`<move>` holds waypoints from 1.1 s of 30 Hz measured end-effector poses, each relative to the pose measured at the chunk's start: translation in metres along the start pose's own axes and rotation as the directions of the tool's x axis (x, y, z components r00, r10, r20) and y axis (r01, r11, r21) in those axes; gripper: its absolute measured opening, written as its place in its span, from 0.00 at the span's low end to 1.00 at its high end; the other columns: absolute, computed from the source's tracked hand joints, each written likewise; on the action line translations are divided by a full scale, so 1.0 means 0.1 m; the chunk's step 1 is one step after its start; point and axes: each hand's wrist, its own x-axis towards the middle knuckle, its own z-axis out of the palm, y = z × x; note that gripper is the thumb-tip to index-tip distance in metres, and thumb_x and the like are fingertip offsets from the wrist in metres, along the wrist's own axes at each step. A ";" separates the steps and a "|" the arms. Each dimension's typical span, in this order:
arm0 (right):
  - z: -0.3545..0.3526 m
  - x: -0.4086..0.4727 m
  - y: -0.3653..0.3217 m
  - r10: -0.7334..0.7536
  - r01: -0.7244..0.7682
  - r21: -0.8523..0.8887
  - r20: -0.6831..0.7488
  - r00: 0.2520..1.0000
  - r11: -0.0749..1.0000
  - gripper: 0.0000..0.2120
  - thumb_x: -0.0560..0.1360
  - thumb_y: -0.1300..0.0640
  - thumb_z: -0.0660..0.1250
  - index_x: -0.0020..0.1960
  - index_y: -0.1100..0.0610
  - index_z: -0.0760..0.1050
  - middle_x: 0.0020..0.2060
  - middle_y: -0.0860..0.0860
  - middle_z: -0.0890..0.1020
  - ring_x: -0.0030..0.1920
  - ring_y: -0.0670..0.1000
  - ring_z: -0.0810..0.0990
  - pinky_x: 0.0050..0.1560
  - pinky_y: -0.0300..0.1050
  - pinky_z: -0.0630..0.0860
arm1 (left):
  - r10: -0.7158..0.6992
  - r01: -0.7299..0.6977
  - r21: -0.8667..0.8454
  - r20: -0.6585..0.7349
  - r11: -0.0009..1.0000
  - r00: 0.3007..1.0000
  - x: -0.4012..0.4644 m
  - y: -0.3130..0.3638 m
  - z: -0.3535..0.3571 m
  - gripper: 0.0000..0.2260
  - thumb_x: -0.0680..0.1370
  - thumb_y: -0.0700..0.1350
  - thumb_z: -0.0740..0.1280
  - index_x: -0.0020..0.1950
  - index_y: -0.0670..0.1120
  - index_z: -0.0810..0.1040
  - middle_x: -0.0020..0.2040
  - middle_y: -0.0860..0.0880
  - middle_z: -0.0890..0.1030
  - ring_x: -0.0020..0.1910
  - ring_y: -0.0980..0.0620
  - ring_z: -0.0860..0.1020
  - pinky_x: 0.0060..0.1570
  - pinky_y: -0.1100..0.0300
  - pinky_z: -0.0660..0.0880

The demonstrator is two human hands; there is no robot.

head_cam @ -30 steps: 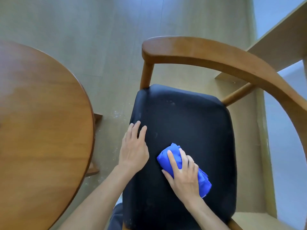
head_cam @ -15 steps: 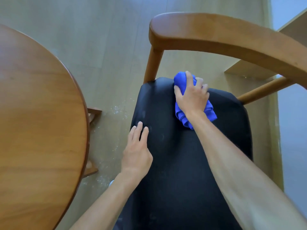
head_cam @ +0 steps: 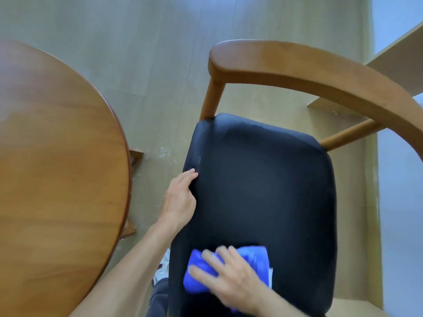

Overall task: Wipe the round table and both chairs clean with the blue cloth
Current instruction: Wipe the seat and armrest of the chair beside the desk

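A wooden chair with a curved backrest (head_cam: 297, 65) and a black padded seat (head_cam: 263, 179) stands below me. The bunched blue cloth (head_cam: 256, 259) lies on the near part of the seat. My right hand (head_cam: 231, 277) presses on the cloth with spread fingers; it is motion-blurred. My left hand (head_cam: 180, 197) grips the seat's left edge, fingers over the side. The round wooden table (head_cam: 57, 168) fills the left of the view.
Light wooden floor (head_cam: 160, 65) runs between table and chair, with white specks near the table's foot (head_cam: 136, 154). A pale wooden shelf or frame (head_cam: 393, 56) stands at the far right behind the chair.
My right hand has dragged the blue cloth from the seat's far edge back to its near edge. My left hand has shifted from flat on the seat to its left side.
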 end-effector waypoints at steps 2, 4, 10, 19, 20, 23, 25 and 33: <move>-0.05 0.44 0.45 0.062 -0.068 -0.075 -0.085 0.994 0.995 0.21 0.68 0.60 0.67 0.60 0.50 0.74 0.51 0.55 0.80 0.35 0.56 0.70 0.35 0.47 0.67 | 0.008 -0.008 -0.015 -0.015 1.000 1.000 0.01 0.00 0.01 0.25 0.75 0.28 0.53 0.68 0.45 0.73 0.70 0.52 0.71 0.70 0.53 0.66 0.63 0.75 0.53; -0.09 1.03 0.97 0.192 -0.224 -0.167 -0.187 0.963 0.960 0.22 0.68 0.55 0.68 0.62 0.50 0.72 0.52 0.57 0.80 0.37 0.57 0.71 0.35 0.49 0.67 | 0.015 -0.016 -0.037 -0.024 0.999 1.000 0.02 -0.02 0.01 0.26 0.74 0.27 0.53 0.67 0.45 0.74 0.69 0.51 0.72 0.69 0.53 0.67 0.62 0.76 0.53; -0.14 1.95 1.52 0.604 -0.652 -0.104 -0.292 0.742 0.751 0.23 0.71 0.49 0.68 0.64 0.54 0.76 0.50 0.58 0.79 0.37 0.60 0.72 0.34 0.49 0.70 | -0.087 0.085 -0.299 0.009 0.950 0.996 0.01 -0.09 -0.07 0.22 0.78 0.33 0.51 0.65 0.53 0.72 0.62 0.59 0.76 0.61 0.60 0.72 0.62 0.64 0.67; -0.24 0.34 0.05 0.298 -0.310 0.224 0.086 0.951 0.924 0.28 0.74 0.42 0.64 0.72 0.48 0.67 0.68 0.55 0.71 0.54 0.57 0.76 0.52 0.52 0.74 | 0.176 -0.171 0.068 -0.078 0.983 0.981 -0.23 0.10 -0.03 0.19 0.77 0.46 0.56 0.65 0.44 0.73 0.66 0.45 0.72 0.67 0.46 0.69 0.67 0.57 0.63; -0.32 0.29 0.21 0.348 -0.350 0.255 0.052 0.936 0.901 0.27 0.75 0.44 0.64 0.72 0.49 0.66 0.70 0.56 0.70 0.61 0.59 0.75 0.59 0.54 0.72 | 0.331 -0.313 0.219 -0.053 0.924 0.942 -0.36 0.13 0.04 0.19 0.76 0.49 0.57 0.64 0.44 0.74 0.66 0.44 0.73 0.68 0.43 0.69 0.68 0.51 0.64; -0.50 -0.03 0.94 0.609 -0.594 0.142 -0.109 0.786 0.792 0.23 0.77 0.50 0.60 0.69 0.56 0.72 0.70 0.58 0.70 0.67 0.62 0.71 0.65 0.61 0.68 | 0.614 -0.646 0.422 0.230 0.636 0.755 -0.80 0.07 0.28 0.24 0.74 0.60 0.61 0.64 0.47 0.74 0.66 0.42 0.73 0.68 0.38 0.68 0.66 0.36 0.62; -0.48 -0.30 1.27 0.712 -0.712 0.019 -0.069 0.699 0.702 0.24 0.78 0.48 0.55 0.69 0.56 0.72 0.72 0.57 0.67 0.70 0.62 0.67 0.65 0.64 0.67 | 0.646 -0.781 0.454 0.450 0.428 0.616 -1.02 -0.07 0.38 0.30 0.69 0.65 0.63 0.66 0.51 0.72 0.68 0.41 0.72 0.69 0.36 0.68 0.65 0.32 0.62; -0.07 -0.52 1.36 0.709 -0.714 -0.100 -0.088 0.700 0.693 0.27 0.77 0.46 0.54 0.74 0.56 0.63 0.75 0.59 0.62 0.75 0.62 0.58 0.73 0.63 0.54 | 0.796 -0.831 0.534 0.430 0.158 0.427 -0.59 -0.24 0.50 0.22 0.69 0.50 0.65 0.63 0.55 0.71 0.53 0.43 0.76 0.45 0.42 0.75 0.44 0.48 0.74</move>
